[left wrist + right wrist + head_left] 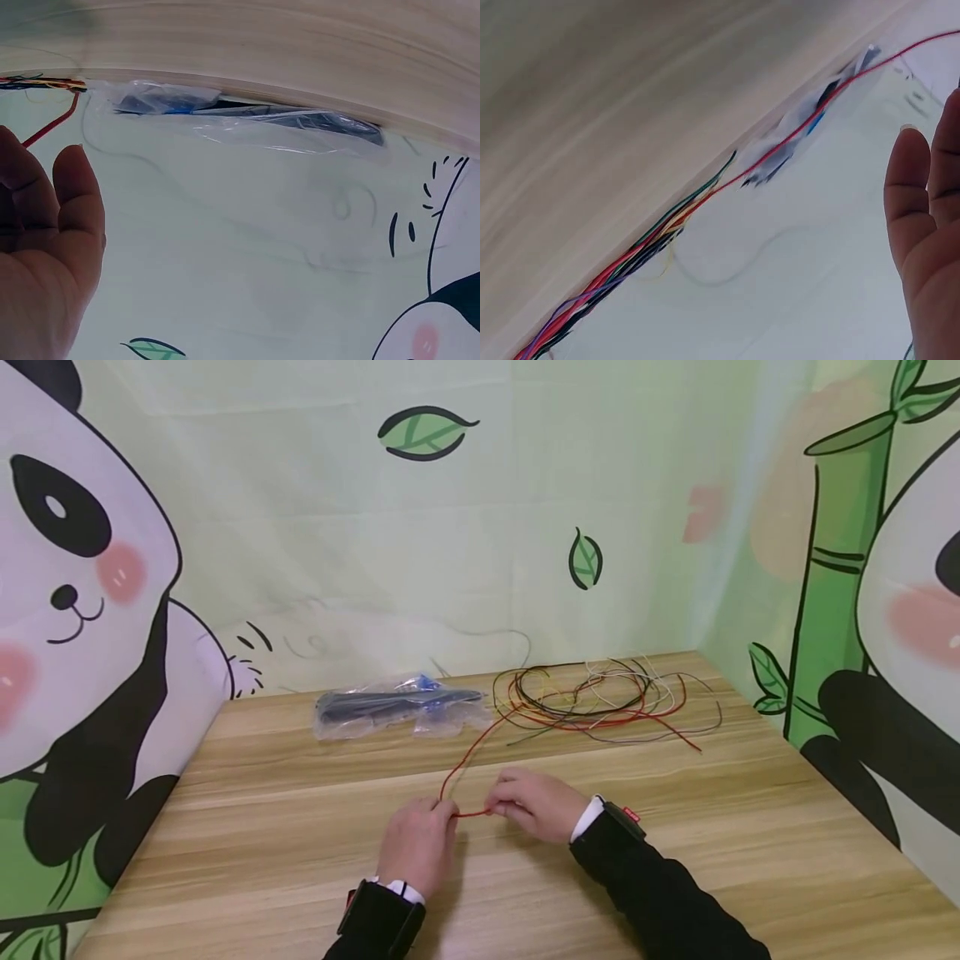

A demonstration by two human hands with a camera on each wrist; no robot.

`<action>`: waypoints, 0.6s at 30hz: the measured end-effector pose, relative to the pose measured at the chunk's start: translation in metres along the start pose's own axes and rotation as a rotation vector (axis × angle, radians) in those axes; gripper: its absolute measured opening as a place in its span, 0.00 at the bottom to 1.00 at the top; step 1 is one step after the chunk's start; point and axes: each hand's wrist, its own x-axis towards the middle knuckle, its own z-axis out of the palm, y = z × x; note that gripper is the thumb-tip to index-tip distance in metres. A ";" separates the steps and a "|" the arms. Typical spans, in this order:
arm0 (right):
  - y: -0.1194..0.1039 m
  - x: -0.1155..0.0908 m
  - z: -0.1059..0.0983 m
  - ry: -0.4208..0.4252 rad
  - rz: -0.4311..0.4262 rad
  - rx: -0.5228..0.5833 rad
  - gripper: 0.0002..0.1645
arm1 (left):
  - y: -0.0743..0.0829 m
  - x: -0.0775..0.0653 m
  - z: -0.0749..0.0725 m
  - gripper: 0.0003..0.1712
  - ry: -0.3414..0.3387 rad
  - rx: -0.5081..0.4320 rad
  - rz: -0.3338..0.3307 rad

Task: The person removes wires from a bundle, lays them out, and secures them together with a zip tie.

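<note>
Both hands hold one red wire (473,814) above the near middle of the wooden table. My left hand (420,845) pinches it near the fingertips, and the wire runs back from there to the coil. To its right, my right hand (538,804) pinches the wire, leaving a short, nearly straight stretch between the hands. In the left wrist view the thumb and fingers of the left hand (56,225) show at the left edge. The right hand (930,225) shows at the right edge of the right wrist view, its gripping fingertips partly out of frame.
A loose coil of several coloured wires (592,702) lies at the back right of the table (300,827). Left of it is a clear plastic bag (401,706) holding long dark pieces. A printed panda cloth (322,527) hangs behind the table.
</note>
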 end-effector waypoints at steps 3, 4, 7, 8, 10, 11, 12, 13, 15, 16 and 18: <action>0.006 -0.005 -0.005 0.014 0.045 0.003 0.06 | -0.003 0.001 -0.001 0.05 0.005 0.001 -0.008; 0.009 -0.006 -0.007 0.015 0.063 0.005 0.07 | -0.004 0.001 -0.001 0.05 0.006 0.000 -0.010; 0.015 -0.012 -0.015 0.009 0.129 0.004 0.08 | -0.009 0.001 -0.001 0.05 0.006 -0.010 -0.026; 0.017 -0.015 -0.017 0.009 0.148 -0.001 0.08 | -0.010 0.001 0.000 0.05 0.005 -0.016 -0.034; 0.022 -0.019 -0.022 0.013 0.180 -0.009 0.07 | -0.014 0.001 0.001 0.04 0.000 -0.024 -0.043; 0.024 -0.022 -0.024 0.014 0.196 -0.018 0.07 | -0.016 0.002 0.001 0.04 -0.004 -0.025 -0.047; 0.027 -0.024 -0.025 0.016 0.208 -0.023 0.07 | -0.018 0.002 0.002 0.04 -0.009 -0.026 -0.050; 0.031 -0.027 -0.026 0.018 0.218 -0.029 0.07 | -0.020 0.002 0.002 0.03 -0.013 -0.027 -0.053; 0.038 -0.032 -0.027 0.024 0.231 -0.044 0.07 | -0.023 0.002 0.003 0.04 -0.021 -0.028 -0.057; 0.041 -0.034 -0.028 0.028 0.237 -0.049 0.07 | -0.024 0.002 0.002 0.04 -0.024 -0.028 -0.061; 0.048 -0.038 -0.029 0.031 0.253 -0.059 0.07 | -0.027 0.002 0.002 0.05 -0.023 -0.026 -0.067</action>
